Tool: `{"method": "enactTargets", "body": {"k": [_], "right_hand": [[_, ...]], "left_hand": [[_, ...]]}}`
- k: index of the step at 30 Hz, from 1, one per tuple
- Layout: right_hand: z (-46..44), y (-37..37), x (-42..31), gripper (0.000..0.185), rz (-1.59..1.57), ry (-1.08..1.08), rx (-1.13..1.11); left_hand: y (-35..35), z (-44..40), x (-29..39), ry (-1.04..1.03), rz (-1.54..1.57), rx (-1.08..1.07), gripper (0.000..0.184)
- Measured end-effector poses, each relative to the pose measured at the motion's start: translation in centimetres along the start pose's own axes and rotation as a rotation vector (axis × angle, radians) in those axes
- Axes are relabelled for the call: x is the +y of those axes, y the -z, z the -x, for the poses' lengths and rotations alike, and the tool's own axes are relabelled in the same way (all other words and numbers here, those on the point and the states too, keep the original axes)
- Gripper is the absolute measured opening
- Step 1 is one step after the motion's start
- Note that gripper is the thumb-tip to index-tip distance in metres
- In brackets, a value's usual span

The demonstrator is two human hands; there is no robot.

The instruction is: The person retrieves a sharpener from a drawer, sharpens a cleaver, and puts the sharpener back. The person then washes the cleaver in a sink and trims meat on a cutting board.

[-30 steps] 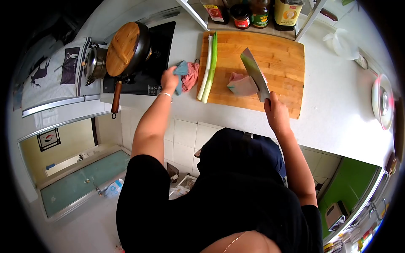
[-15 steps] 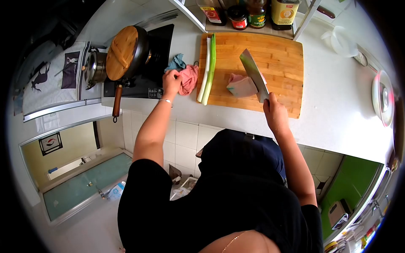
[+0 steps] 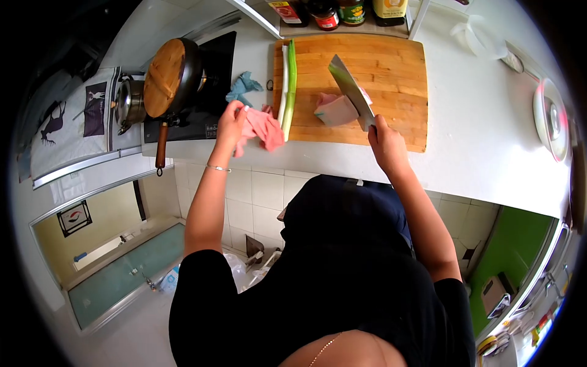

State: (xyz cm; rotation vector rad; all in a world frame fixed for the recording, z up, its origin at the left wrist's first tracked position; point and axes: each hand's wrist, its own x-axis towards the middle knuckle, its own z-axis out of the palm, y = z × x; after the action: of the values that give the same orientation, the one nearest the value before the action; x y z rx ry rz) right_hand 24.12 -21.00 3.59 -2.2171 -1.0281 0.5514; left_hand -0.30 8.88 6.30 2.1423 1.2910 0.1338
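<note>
My left hand (image 3: 230, 125) pinches a pink cloth (image 3: 263, 129), which hangs near the counter's front edge, left of the cutting board. A blue cloth (image 3: 244, 87) lies crumpled just beyond that hand. In my right hand (image 3: 388, 145) is a cleaver (image 3: 351, 90), gripped by its handle, with the blade slanting over the wooden cutting board (image 3: 391, 67). Beside the blade, partly hidden by it, sits a pale pink block of meat (image 3: 335, 111). Along the board's left side lies a leek (image 3: 289, 85), with one white and one green length side by side.
A wok with a wooden lid (image 3: 165, 77) and a steel pot (image 3: 129, 104) stand on the black stove (image 3: 220, 67) at left. Sauce jars (image 3: 324, 15) fill a shelf behind the board. A white bowl (image 3: 550, 119) sits at far right.
My left hand has lifted the pink cloth and drawn it toward the counter's front edge, apart from the blue cloth. My right hand keeps the cleaver by the meat. The view has shifted slightly.
</note>
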Motion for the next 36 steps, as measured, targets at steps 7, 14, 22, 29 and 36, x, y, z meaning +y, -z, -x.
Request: {"method": "enactTargets", "body": {"k": [7,14,22,29,36], "right_hand": [[0.0,-0.1,0.1,0.011,-0.025,0.007,0.013],[-0.2,-0.3,0.4,0.012,-0.028,0.022,0.035],[0.0,-0.1,-0.4,0.011,-0.005,0.021,0.000],[0.2,-0.1,-0.4,0.011,-0.054,0.055,0.029],[0.6,-0.2,-0.5,0.009,-0.055,0.082,0.023]], "left_hand": [[2.2,1.4,-6.6,0.587,0.146,-0.555,0.038],[4.4,6.5,-1.5,0.305,1.017,-0.279,0.042],[-4.4,8.3,8.0,0.151,1.192,-0.317,0.033],[-16.2,7.1,11.9,0.580,1.499,-0.374,0.034],[-17.7,6.8,12.7,0.382,1.428,-0.406,0.027]]}}
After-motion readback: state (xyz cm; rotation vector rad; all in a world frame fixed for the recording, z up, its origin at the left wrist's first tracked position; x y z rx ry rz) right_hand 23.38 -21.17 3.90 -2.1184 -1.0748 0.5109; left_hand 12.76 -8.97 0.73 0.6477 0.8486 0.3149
